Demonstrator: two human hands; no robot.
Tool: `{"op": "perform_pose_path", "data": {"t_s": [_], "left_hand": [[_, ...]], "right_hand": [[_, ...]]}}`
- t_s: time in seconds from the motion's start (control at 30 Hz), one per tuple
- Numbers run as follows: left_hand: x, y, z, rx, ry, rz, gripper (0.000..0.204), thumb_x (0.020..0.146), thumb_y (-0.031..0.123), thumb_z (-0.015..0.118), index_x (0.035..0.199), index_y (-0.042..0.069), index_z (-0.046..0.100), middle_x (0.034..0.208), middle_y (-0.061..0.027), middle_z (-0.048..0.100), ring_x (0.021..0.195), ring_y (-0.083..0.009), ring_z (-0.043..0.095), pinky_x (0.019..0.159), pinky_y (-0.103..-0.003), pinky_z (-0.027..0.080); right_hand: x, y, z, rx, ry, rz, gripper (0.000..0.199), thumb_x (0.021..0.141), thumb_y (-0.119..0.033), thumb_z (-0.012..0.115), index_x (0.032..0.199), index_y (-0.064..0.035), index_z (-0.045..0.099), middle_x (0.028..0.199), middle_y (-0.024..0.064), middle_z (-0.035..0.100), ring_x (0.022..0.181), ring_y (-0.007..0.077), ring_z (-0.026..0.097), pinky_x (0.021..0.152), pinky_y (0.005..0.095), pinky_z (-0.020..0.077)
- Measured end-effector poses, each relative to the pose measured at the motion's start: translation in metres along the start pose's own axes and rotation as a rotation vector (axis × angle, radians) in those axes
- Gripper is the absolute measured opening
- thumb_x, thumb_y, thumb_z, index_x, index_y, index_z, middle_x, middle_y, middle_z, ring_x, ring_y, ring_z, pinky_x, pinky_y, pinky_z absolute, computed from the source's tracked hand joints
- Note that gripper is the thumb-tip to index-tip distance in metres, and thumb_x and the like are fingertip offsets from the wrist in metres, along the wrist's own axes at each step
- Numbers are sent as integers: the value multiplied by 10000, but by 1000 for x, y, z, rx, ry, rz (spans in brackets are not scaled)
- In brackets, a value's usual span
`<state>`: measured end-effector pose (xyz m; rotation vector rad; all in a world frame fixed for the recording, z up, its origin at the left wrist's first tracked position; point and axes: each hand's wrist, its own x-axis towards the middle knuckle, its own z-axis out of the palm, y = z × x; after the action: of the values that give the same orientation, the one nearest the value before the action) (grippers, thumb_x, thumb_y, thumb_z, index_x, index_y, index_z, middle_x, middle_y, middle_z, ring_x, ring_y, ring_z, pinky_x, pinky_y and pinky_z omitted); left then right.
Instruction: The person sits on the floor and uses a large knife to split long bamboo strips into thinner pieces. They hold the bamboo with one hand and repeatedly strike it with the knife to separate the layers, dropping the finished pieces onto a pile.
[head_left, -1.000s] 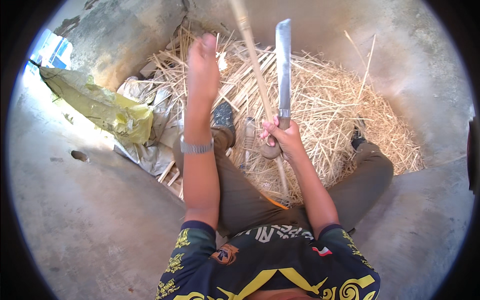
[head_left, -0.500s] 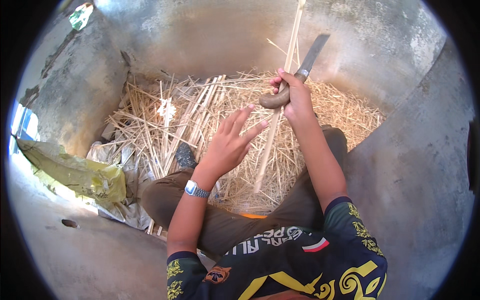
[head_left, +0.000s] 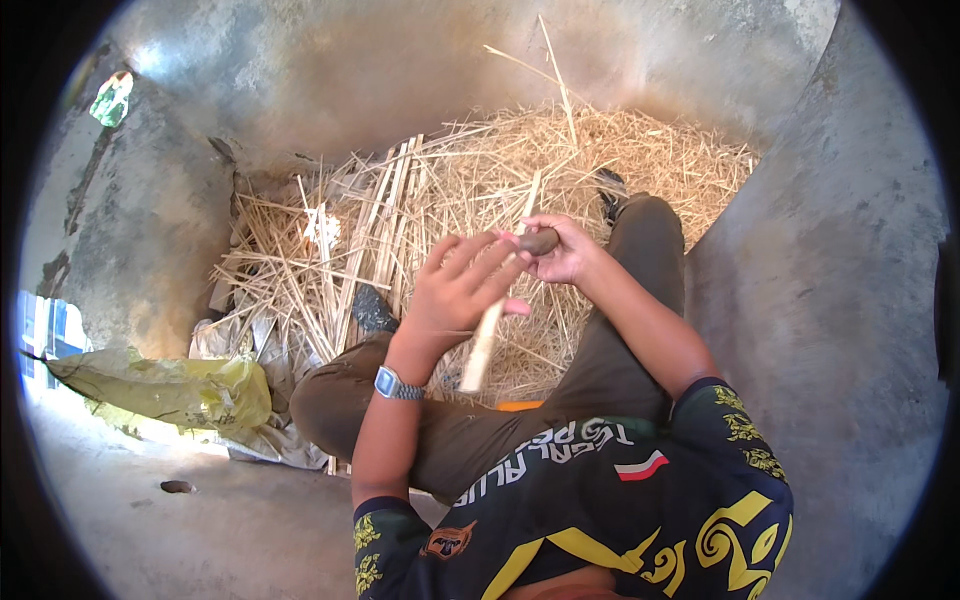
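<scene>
My right hand (head_left: pixel 566 252) is closed round the curved brown wooden handle of a knife (head_left: pixel 538 242). The blade is out of sight. A pale, flat bamboo strip (head_left: pixel 482 350) runs slantwise past the handle, its near end above my lap. Over the strip's middle lies my left hand (head_left: pixel 462 288), wearing a metal wristwatch (head_left: pixel 398 384). Its fingers are stretched out and reach close to the handle, with the thumb on the strip's right side. Whether the left palm presses on the strip is hidden.
Thin shavings (head_left: pixel 660 150) heap between my legs and the far wall (head_left: pixel 420 70). Longer strips (head_left: pixel 385 215) lie to the left, beside my foot (head_left: pixel 373 308). A yellowish sack (head_left: pixel 190 388) lies at the left edge. A grey wall (head_left: pixel 800 290) rises close on my right.
My right hand has come down toward my body with the knife and strip, and the blade has gone from sight. My left hand has moved right, over the strip.
</scene>
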<state>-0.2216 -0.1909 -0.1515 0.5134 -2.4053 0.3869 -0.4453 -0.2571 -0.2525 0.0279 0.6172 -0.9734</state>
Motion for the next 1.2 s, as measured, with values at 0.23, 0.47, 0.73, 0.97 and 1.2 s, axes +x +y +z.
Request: {"op": "perform_pose_path", "data": {"t_s": [0.23, 0.47, 0.73, 0.97, 1.2], "left_hand": [[-8, -38, -37, -325, 494, -306, 586, 1065, 496, 265, 1130, 27, 610, 1034, -147, 688, 985, -265, 656, 859, -365, 506], [4, -63, -106, -415, 978, -409, 590, 1050, 566, 228, 911, 51, 479, 619, -15, 404, 556, -121, 418, 549, -269, 374], [30, -104, -46, -384, 729, -384, 557, 1079, 481, 265, 1096, -20, 506, 763, -72, 535, 679, -137, 502, 640, -275, 430], [66, -89, -74, -747, 745, -367, 509, 1024, 480, 465, 1224, 13, 498, 940, -114, 623, 852, -177, 620, 796, -298, 498], [67, 30, -37, -669, -26, 16, 389, 822, 374, 767, 1052, 69, 688, 810, -104, 673, 650, -235, 650, 596, -330, 519]], "right_hand": [[-9, 30, 2, -210, 172, -33, 184, 853, 3, 566, 1003, 23, 461, 1098, 210, 626, 1017, 314, 678, 910, 466, 589], [-7, 23, -20, -177, 211, 51, 194, 849, 15, 646, 970, 8, 494, 776, 73, 621, 718, 167, 666, 706, 288, 595], [-15, 35, -55, -454, 253, 94, 168, 825, 33, 651, 866, -55, 514, 625, 6, 533, 519, 121, 527, 505, 274, 511], [-30, 52, -45, -788, 286, -36, 114, 810, -38, 681, 831, -34, 569, 592, 6, 528, 536, 117, 548, 506, 276, 482], [-26, 71, -31, -1181, 216, -223, 102, 803, -41, 662, 781, -6, 569, 626, 35, 556, 522, 128, 549, 490, 302, 490]]}}
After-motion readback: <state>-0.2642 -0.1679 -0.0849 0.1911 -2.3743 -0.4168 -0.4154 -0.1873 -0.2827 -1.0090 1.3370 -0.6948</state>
